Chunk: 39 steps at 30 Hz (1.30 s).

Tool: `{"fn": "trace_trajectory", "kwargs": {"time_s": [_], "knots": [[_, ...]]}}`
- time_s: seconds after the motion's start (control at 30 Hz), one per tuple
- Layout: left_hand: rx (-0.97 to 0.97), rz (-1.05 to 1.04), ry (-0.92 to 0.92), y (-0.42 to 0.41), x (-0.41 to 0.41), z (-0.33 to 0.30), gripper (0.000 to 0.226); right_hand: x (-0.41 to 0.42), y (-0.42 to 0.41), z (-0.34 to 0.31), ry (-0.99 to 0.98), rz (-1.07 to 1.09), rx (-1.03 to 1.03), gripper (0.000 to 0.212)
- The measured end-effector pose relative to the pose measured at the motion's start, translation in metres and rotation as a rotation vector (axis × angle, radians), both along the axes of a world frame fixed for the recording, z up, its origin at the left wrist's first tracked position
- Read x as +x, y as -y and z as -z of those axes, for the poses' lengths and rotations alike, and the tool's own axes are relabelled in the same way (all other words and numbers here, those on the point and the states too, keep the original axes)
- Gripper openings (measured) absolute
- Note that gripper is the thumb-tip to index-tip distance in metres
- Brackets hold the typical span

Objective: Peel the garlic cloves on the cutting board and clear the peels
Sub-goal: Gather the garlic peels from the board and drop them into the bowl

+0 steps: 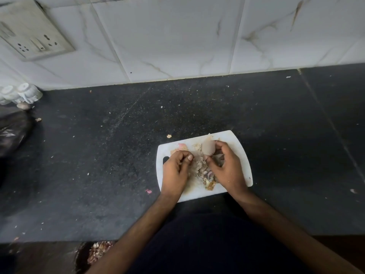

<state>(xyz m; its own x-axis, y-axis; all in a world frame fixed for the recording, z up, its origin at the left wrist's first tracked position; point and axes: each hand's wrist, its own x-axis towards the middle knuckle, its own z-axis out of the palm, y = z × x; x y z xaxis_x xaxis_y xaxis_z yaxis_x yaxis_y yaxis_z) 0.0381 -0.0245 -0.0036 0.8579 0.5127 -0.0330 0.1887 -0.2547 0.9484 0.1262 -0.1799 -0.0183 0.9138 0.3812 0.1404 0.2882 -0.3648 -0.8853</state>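
A small white cutting board (242, 155) lies on the dark counter. A heap of papery garlic peels (200, 168) and scraps covers its middle. My left hand (174, 173) rests on the board's left part, its fingers curled over peels; what it holds is hidden. My right hand (227, 167) is on the right part, fingers pinched on a pale, blurred piece (208, 148) that looks like a garlic clove or a large peel. Brownish scraps (209, 184) lie at the board's near edge.
The black stone counter (118, 155) is speckled with peel bits, one pink (148, 191). A tiled wall (177, 36) with a socket plate (33, 30) stands behind. White bottle caps (19, 93) and a dark bag (13, 133) sit far left. A bin with peels (98, 252) is below the counter edge.
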Motion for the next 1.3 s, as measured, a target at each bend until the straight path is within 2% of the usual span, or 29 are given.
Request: {"fn": "trace_trajectory", "kwargs": {"time_s": [0.1,0.2,0.43,0.53,0.73,0.8,0.87,0.97,1.03,1.1,1.2,1.3], "knots": [[0.225,0.081,0.038,0.004,0.009,-0.005,0.014,0.015,0.012,-0.009,0.017,0.113,0.005,0.046],[0.346,0.126,0.056,0.008,0.019,-0.008,0.01,0.035,0.024,-0.009,0.008,0.175,-0.034,0.048],[0.456,0.203,0.044,0.008,0.04,-0.006,0.017,0.067,0.03,-0.001,-0.021,0.164,-0.096,0.049],[0.454,0.216,-0.011,0.01,0.043,-0.004,0.02,0.066,0.03,0.004,0.024,0.142,-0.11,0.05],[0.498,0.168,0.01,0.007,0.034,0.002,0.018,0.057,0.035,0.009,0.1,0.121,-0.176,0.06],[0.492,0.111,0.015,0.002,0.028,0.003,0.02,0.046,0.038,0.005,0.127,0.161,-0.18,0.055],[0.46,0.035,0.025,-0.003,0.023,0.001,0.023,0.033,0.04,-0.002,0.184,0.186,-0.171,0.042],[0.439,-0.034,-0.017,-0.009,0.019,0.001,0.039,0.019,0.038,-0.006,0.273,0.112,-0.232,0.024],[0.394,-0.021,-0.075,-0.009,0.018,0.004,0.054,0.015,0.031,-0.004,0.272,0.03,-0.317,0.031],[0.281,0.003,-0.103,-0.004,0.018,0.006,0.067,0.01,0.02,-0.003,0.169,-0.029,-0.384,0.049],[0.139,0.059,-0.061,0.007,0.015,0.006,0.077,-0.002,0.007,-0.003,0.087,-0.186,-0.406,0.069],[0.087,0.13,0.032,0.013,0.014,0.007,0.078,-0.006,0.002,-0.006,0.061,-0.261,-0.323,0.065]]}}
